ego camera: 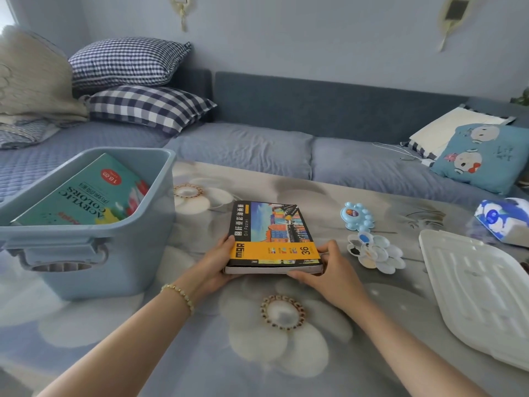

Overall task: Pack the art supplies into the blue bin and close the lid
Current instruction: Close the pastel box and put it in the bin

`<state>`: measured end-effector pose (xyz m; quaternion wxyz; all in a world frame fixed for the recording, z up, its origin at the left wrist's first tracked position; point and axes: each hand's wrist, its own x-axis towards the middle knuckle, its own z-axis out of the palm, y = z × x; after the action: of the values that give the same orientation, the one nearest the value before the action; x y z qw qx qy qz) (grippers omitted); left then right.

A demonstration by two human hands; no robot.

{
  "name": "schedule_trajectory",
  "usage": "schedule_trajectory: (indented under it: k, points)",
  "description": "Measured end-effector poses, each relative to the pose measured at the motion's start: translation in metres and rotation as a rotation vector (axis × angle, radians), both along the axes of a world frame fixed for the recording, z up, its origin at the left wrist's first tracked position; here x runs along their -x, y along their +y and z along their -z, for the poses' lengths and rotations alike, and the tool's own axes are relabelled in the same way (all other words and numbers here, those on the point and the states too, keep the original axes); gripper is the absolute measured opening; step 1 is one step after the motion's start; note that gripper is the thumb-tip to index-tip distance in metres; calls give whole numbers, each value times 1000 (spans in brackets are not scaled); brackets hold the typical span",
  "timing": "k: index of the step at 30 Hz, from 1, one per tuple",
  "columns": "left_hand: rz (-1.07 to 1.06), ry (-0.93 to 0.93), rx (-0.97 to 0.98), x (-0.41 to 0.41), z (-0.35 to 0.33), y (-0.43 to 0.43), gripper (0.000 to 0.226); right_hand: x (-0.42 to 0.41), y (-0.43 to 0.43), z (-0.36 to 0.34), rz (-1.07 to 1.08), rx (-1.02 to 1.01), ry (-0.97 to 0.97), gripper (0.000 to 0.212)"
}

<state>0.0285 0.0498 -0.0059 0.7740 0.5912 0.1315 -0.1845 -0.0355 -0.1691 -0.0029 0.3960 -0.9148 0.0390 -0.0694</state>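
While the left hand [216,266] and right hand [329,272] grip the near corners of the pastel box [272,233] at the middle of the flowered table [200,353], the open blue bin [137,253] stands just left, holding a paint box [83,193]; a blue palette [357,216], a white palette [376,255] and the lid [481,296] lie right.

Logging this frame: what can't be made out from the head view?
1. Floor of the blue bin: hidden by its near wall and by the acrylic colors box leaning inside.
2. Fingers of the left hand and right hand: hidden under the oil pastel box they grip.
3. The white lid: cut off by the right edge.
4. The blue-and-white packet: cut off by the right edge and blurred, so what it is stays unclear.
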Motion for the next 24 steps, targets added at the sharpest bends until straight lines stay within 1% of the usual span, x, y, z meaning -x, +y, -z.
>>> schedule_trajectory:
  k: [7, 9, 11, 13, 15, 16, 17, 19, 20, 21, 23, 24]
  points:
    - [12, 0, 5, 6, -9, -2, 35, -2, -3, 4, 3, 32, -1, 67]
    - [25, -5, 9, 7, -10, -2, 39, -1, -4, 2, -14, 3, 6, 64]
    - [42, -4, 7, 8, -13, -4, 40, 1, -5, -2, -23, -127, 18, 59]
    - [58, -6, 7, 10, -21, -10, 32, 2, -9, -9, -7, -300, 8, 55]
    - [76, -36, 15, 15, -37, -14, 26, 3, -14, -24, -14, -417, 22, 56]
    - [92, -67, 9, 18, -49, -15, 23, 3, -16, -34, -38, -506, 52, 58]
    - [111, -104, 1, 21, -62, -15, 20, 3, -16, -46, -76, -638, 96, 56]
    - [129, -173, -24, 25, -93, -9, 15, 3, -12, -76, -180, -885, 174, 45]
    - [129, -200, -43, 26, -111, -3, 13, 2, -8, -90, -234, -944, 180, 44]
    - [125, -226, -65, 27, -129, 6, 11, -1, -2, -104, -291, -959, 165, 46]
    - [81, -260, -123, 31, -164, 30, 5, -11, 16, -124, -417, -930, 105, 53]
    - [38, -272, -153, 34, -181, 46, 6, -18, 30, -134, -489, -909, 78, 55]
